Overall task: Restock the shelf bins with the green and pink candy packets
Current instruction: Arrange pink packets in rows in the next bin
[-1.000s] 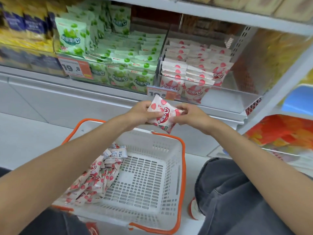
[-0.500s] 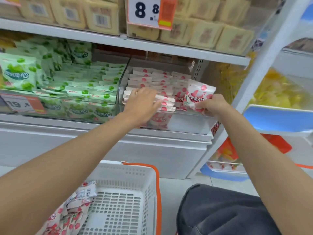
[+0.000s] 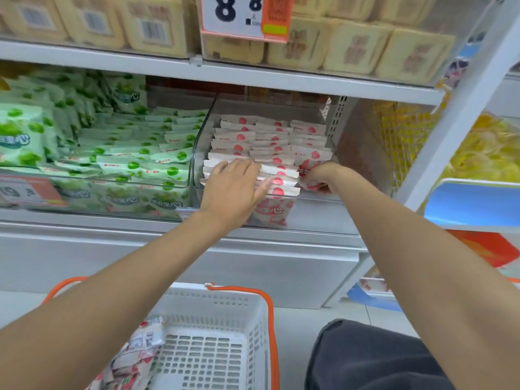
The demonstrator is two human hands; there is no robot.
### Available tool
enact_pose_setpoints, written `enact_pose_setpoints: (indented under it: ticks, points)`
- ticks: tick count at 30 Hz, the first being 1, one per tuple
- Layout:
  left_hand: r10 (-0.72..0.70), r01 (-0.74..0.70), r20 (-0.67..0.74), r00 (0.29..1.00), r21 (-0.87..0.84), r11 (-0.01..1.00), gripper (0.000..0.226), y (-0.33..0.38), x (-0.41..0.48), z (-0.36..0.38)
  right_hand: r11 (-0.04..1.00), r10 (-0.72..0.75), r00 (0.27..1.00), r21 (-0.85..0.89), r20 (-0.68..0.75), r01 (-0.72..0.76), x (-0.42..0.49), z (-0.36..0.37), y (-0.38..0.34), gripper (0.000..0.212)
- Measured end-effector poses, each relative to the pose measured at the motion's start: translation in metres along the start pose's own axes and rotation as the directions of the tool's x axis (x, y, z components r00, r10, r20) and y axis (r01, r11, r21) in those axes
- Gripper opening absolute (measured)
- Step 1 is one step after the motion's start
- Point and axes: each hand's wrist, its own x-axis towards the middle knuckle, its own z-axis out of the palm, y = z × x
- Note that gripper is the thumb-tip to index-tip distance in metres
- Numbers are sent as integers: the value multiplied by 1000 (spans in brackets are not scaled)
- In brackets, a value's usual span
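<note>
A clear shelf bin (image 3: 315, 218) holds rows of upright pink candy packets (image 3: 267, 136). My left hand (image 3: 233, 190) lies flat on the front rows, fingers straight, pressing them toward the left. My right hand (image 3: 323, 175) grips one pink packet (image 3: 305, 171) and holds it low in the gap at the bin's front right. The bin to the left is filled with green candy packets (image 3: 135, 153). Below, a white basket with orange handles (image 3: 222, 327) holds more pink packets (image 3: 135, 353) in its left part.
An upper shelf (image 3: 253, 71) carries beige boxed goods and an 8.8 price tag (image 3: 242, 15). A white upright post (image 3: 455, 122) stands right of the bin, with yellow goods and a blue tray (image 3: 475, 204) beyond it. My grey-trousered knee (image 3: 374, 358) is at bottom right.
My right hand has brought the pink packet up from above the basket and down into the bin's front right. My left hand let go of it and now presses the stacked rows.
</note>
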Motion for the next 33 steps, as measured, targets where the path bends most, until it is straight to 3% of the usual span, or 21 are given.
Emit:
enact_pose_setpoints:
  ticks: [2, 4, 7, 9, 12, 14, 16, 18, 20, 21, 23, 24, 26, 29, 33]
  points:
    - [1, -1, 12, 1000, -16, 1000, 71, 0, 0, -1, 1000, -14, 1000, -20, -26, 14, 6, -3, 4, 40]
    - [5, -5, -7, 1000, -70, 998, 66, 1, -1, -4, 999, -35, 997, -26, -63, 34, 4, -8, 9, 52]
    - [-5, -32, -215, 977, -172, 985, 38, 2, -15, -15, 985, -109, 953, -160, -282, 65, -22, -13, 8, 43]
    - [12, -66, -349, 937, -141, 988, 24, -2, -35, -19, 963, -245, 870, -209, -427, 168, -53, -8, 9, 41]
    - [-16, -28, -204, 979, -209, 978, 20, -19, -81, -16, 871, -490, 719, -242, -492, 428, -110, 25, 8, 21]
    - [-75, 81, 31, 997, -248, 965, 19, -39, -123, -10, 808, -582, 697, -207, -418, 551, -142, 61, 7, 16]
    - [-72, 131, 319, 945, -168, 977, 21, -66, -165, -3, 729, -684, 685, -211, -251, 651, -162, 102, 11, 17]
    - [-85, 113, 582, 809, -13, 993, 24, -90, -201, 4, 650, -739, 674, -255, 9, 716, -176, 146, 18, 16]
    - [-148, 119, 755, 639, 93, 989, 28, -109, -235, 18, 615, -676, 676, -282, 292, 737, -185, 185, 31, 16]
    - [-192, 114, 802, 566, 154, 981, 31, -116, -250, 26, 613, -611, 675, -292, 415, 734, -187, 200, 39, 17]
    - [-255, 22, 833, 492, 281, 959, 39, -129, -282, 42, 575, -466, 654, -358, 596, 736, -186, 221, 54, 16]
    - [-262, -48, 848, 461, 319, 947, 41, -135, -296, 49, 545, -416, 642, -388, 644, 743, -184, 228, 58, 17]
    - [-287, -179, 899, 329, 358, 916, 41, -144, -321, 57, 505, -384, 626, -413, 679, 758, -181, 238, 64, 24]
    - [-318, -176, 896, 309, 382, 907, 39, -151, -338, 64, 505, -380, 625, -413, 682, 757, -177, 245, 64, 30]
    - [-317, 82, 868, 383, 310, 947, 34, -147, -329, 63, 546, -361, 643, -405, 676, 733, -174, 247, 63, 25]
